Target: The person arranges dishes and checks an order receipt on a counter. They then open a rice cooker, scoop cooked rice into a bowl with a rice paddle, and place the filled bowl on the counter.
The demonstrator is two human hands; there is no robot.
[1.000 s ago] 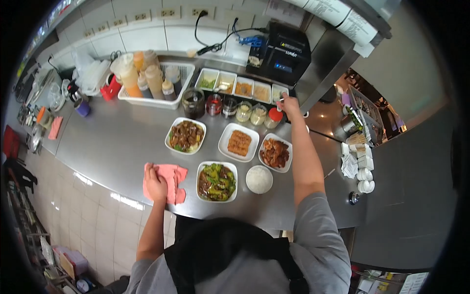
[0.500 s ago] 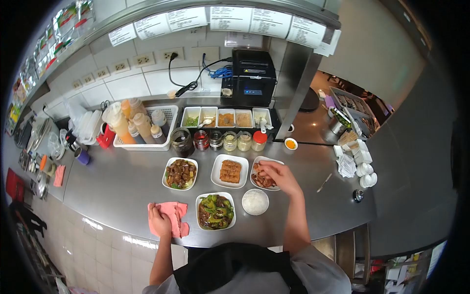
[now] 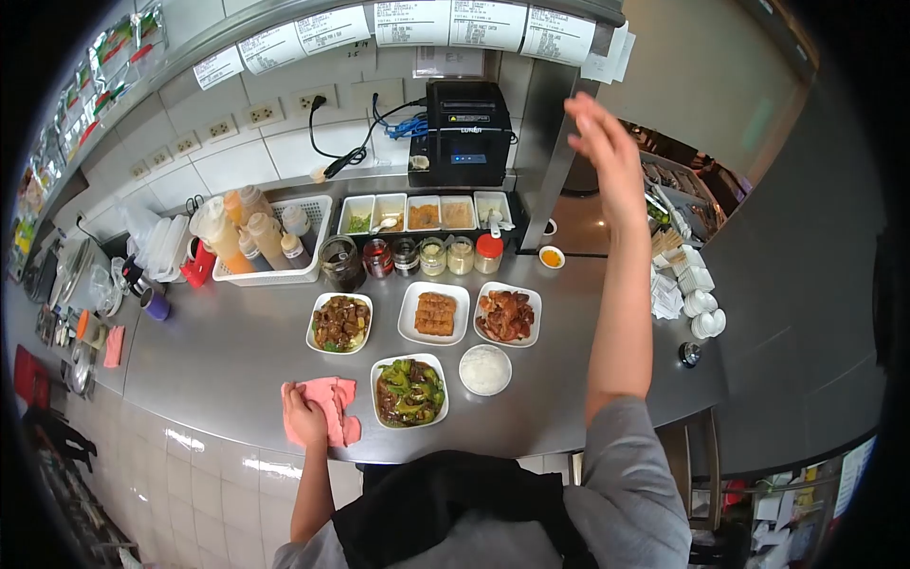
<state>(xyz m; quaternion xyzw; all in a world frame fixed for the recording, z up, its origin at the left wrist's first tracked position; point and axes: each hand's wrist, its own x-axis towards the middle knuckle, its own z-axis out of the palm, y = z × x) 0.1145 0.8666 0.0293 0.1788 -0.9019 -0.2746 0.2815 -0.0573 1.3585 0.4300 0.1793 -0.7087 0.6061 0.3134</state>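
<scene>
R hand point(image 3: 611, 161) raised off meat dish point(image 3: 509, 315) to upper R, fingers apart; L hand point(image 3: 304, 418) on pink cloth point(image 3: 334, 401), lower L, can't tell if clamped.

left hand point(image 3: 305, 419): on pink cloth point(image 3: 334, 400) | right hand point(image 3: 609, 156): raised near steel post point(image 3: 550, 142), contact unclear

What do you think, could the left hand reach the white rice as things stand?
Probably not straight across: the left hand rests on the pink cloth, and the green vegetables sit between it and the white rice. Lifting over them might work.
</scene>
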